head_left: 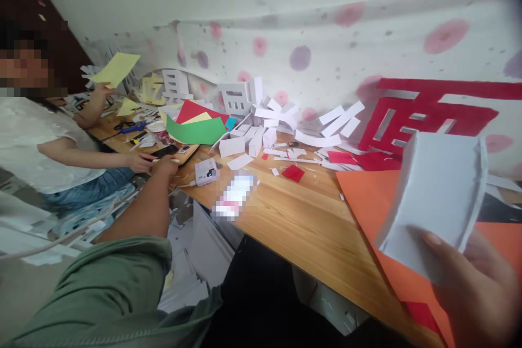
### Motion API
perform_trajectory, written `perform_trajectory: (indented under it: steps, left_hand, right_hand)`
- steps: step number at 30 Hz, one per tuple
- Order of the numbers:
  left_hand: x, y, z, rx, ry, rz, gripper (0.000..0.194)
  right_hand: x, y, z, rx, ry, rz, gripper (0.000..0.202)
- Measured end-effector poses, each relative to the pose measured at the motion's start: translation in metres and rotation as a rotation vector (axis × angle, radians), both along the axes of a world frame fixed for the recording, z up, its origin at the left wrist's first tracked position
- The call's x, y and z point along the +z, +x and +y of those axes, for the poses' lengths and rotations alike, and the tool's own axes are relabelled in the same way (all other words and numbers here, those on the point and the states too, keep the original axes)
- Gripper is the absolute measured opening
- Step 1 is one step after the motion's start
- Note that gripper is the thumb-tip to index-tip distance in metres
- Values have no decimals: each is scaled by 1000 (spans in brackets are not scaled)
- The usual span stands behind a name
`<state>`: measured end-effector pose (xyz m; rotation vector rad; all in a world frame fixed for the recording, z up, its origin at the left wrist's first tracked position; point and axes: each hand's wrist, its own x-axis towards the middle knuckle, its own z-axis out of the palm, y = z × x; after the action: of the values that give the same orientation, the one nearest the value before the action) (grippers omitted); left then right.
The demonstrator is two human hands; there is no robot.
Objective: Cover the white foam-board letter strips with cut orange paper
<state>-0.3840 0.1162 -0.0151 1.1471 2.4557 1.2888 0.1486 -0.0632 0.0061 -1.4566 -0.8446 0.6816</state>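
Observation:
Close on the right, my right hand (477, 277) grips a curved white foam-board piece (442, 190), thumb on its near face. The piece is held up over an orange sheet (362, 212), in front of a red cut-out character (457, 119). My left arm stretches to the table's left edge. There my left hand (166, 166) is closed beside a co-worker's hand (142, 163); a thin pale thing shows between the two hands, too small to name. Near my left hand lie a dark flat object (165, 150) and a small white box (206, 171).
A blurred lit phone (235, 196) lies on the wooden table (293, 228). Behind it are white foam blocks (244, 141), strips (342, 119), green (199, 130) and red sheets. A co-worker sits at left, other hand (101, 95) holding a yellow sheet (118, 69). Scraps lie below.

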Motion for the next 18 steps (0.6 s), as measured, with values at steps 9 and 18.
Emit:
perform_trajectory:
  steps: [9,18]
  left_hand:
    - [-17,118,-25,-223,154,170,35]
    - [-49,261,-68,-1315,-28,435,71]
  right_hand:
    - [-21,10,15,73,-70,71,47]
    - [-45,40,11,190,-47,60,51]
